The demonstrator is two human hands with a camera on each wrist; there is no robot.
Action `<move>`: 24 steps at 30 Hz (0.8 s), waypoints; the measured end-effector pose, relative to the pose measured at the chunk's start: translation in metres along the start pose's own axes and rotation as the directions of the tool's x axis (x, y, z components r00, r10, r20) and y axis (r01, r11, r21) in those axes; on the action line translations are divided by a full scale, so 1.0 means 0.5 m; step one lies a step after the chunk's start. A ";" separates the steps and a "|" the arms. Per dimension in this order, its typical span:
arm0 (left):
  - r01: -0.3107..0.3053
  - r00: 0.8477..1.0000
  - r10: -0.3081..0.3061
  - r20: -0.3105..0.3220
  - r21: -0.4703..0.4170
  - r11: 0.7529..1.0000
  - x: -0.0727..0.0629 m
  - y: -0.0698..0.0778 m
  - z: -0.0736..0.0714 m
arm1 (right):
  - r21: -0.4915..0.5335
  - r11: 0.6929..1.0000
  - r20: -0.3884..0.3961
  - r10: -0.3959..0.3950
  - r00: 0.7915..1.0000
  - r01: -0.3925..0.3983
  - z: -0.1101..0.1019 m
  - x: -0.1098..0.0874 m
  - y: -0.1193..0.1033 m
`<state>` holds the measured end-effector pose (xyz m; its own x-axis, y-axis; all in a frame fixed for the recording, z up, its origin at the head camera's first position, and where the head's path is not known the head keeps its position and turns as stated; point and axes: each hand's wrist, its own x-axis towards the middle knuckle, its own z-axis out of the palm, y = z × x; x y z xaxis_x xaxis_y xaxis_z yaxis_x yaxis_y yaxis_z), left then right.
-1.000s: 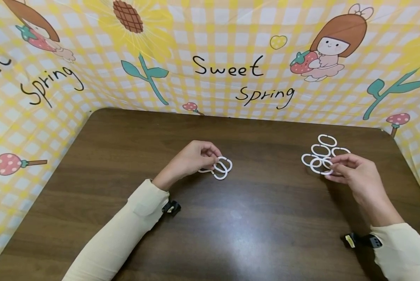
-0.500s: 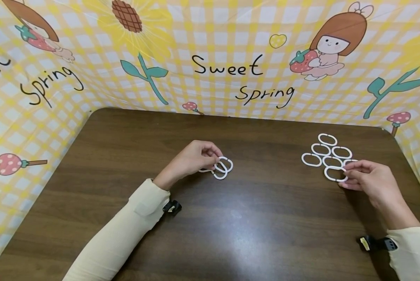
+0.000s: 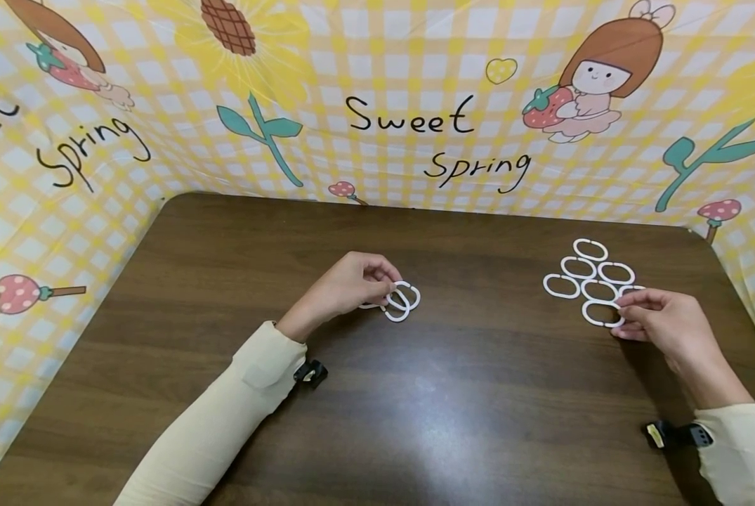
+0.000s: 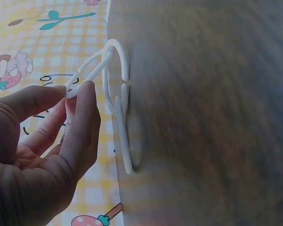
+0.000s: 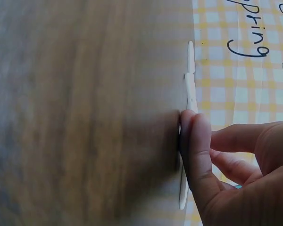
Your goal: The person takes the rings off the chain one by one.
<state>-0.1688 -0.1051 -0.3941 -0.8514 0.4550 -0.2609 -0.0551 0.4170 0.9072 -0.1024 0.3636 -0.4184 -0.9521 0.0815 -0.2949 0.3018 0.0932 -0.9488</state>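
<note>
My left hand [image 3: 358, 284] pinches a white plastic chain link [image 4: 92, 73] between thumb and index finger, left of the table's middle. Hooked through it is a second white link [image 4: 124, 61], and a third link [image 4: 125, 141] lies against the tabletop; all are oval with a small gap. At the right, my right hand [image 3: 674, 330] pinches the right end of another white link [image 3: 584, 313], the nearest of a group of white links [image 3: 616, 263]. Fingers partly cover one more link of that group. In the right wrist view, my fingers hide most of the held link.
The dark wood-grain table [image 3: 453, 393] has rounded far corners. A yellow checked cloth [image 3: 377, 63] with printed figures and lettering stands along its back and sides. Several loose links lie side by side at the back right, touching or nearly touching.
My right hand has moved right and toward me with its link, laying bare more of the group, then has stayed put. The left hand has hardly moved.
</note>
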 end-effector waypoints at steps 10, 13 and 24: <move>0.000 1.000 0.000 0.006 -0.001 1.000 0.003 -0.001 0.001 | -0.186 0.982 -0.034 0.013 0.999 -0.019 0.003 0.000 -0.006; 0.003 1.000 -0.003 0.009 -0.006 1.000 0.004 0.000 0.001 | -0.195 0.981 -0.031 0.009 0.999 -0.015 0.005 0.000 -0.007; 0.006 1.000 -0.006 0.008 -0.006 1.000 0.003 0.002 0.002 | -0.374 0.927 -0.114 -0.069 0.991 0.022 0.015 -0.005 -0.014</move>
<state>-0.1695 -0.1034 -0.3940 -0.8469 0.4590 -0.2685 -0.0628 0.4152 0.9076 -0.1026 0.3554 -0.4118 -0.9588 0.1870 -0.2139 0.2778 0.4595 -0.8436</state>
